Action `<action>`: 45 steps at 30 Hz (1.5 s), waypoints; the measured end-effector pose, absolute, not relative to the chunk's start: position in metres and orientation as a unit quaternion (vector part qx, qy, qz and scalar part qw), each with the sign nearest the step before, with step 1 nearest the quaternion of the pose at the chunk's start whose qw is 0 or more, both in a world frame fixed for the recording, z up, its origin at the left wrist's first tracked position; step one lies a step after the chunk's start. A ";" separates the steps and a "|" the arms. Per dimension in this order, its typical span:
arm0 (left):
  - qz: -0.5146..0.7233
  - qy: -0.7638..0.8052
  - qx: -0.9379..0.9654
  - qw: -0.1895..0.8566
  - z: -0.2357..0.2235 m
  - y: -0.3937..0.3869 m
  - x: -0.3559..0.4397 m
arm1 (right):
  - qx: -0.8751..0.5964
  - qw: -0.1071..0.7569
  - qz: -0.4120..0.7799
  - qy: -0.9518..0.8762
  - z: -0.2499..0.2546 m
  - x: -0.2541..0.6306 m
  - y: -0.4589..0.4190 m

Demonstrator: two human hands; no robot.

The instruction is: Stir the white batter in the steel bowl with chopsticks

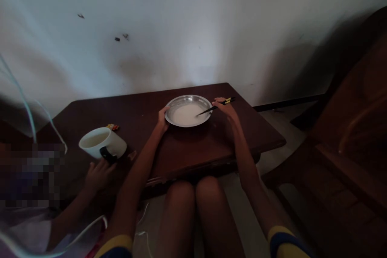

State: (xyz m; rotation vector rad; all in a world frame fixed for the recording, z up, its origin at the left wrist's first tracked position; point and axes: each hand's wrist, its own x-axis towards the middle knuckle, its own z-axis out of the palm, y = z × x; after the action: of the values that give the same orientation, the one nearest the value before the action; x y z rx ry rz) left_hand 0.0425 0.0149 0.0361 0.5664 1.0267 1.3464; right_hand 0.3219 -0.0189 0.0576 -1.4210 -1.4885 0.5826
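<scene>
fingers: left hand (163, 117) clamped on bowl (191, 99) at left rim; right hand (223, 107) closed round chopsticks (207, 110)
counter (187, 149): bowl sits on its right half
bowl: looks thin metal; likely light, stiff, slick if wet; hold rim, keep level
white liquid (185, 114): probably sloshes
chopsticks: slim, likely light, smooth; grip upper shaft

A white mug (104, 141) is standing on a brown table (187, 151) beside a wall (169, 48); a wooden chair (356, 129) is standing nearby.
</scene>
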 end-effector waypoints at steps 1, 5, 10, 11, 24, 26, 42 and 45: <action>0.588 0.448 0.244 0.627 0.037 0.015 0.043 | -0.574 0.475 0.250 -0.619 0.058 0.322 -0.020; 0.591 0.460 0.235 0.620 0.036 0.015 0.042 | -0.534 0.449 0.264 -0.665 0.054 0.297 -0.016; 0.589 0.447 0.263 0.620 0.031 0.019 0.039 | -0.588 0.487 0.214 -0.610 0.054 0.305 -0.011; 0.587 0.444 0.271 0.621 0.030 0.020 0.039 | -0.590 0.488 0.218 -0.606 0.055 0.311 -0.012; 0.579 0.446 0.247 0.636 0.039 0.013 0.041 | -0.556 0.459 0.163 -0.673 0.042 0.322 -0.003; 0.576 0.450 0.245 0.637 0.039 0.014 0.041 | -0.528 0.438 0.175 -0.706 0.041 0.323 -0.003; 0.577 0.468 0.263 0.616 0.031 0.020 0.037 | -0.502 0.407 0.150 -0.748 0.030 0.303 0.001; 0.575 0.462 0.266 0.621 0.029 0.022 0.036 | -0.563 0.434 0.122 -0.692 0.030 0.307 0.005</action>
State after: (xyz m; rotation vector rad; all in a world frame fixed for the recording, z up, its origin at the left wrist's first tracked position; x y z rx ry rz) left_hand 0.0358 0.0222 0.0286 0.6108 1.0620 1.3225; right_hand 0.3072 0.0045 0.0300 -1.4028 -1.7233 0.3050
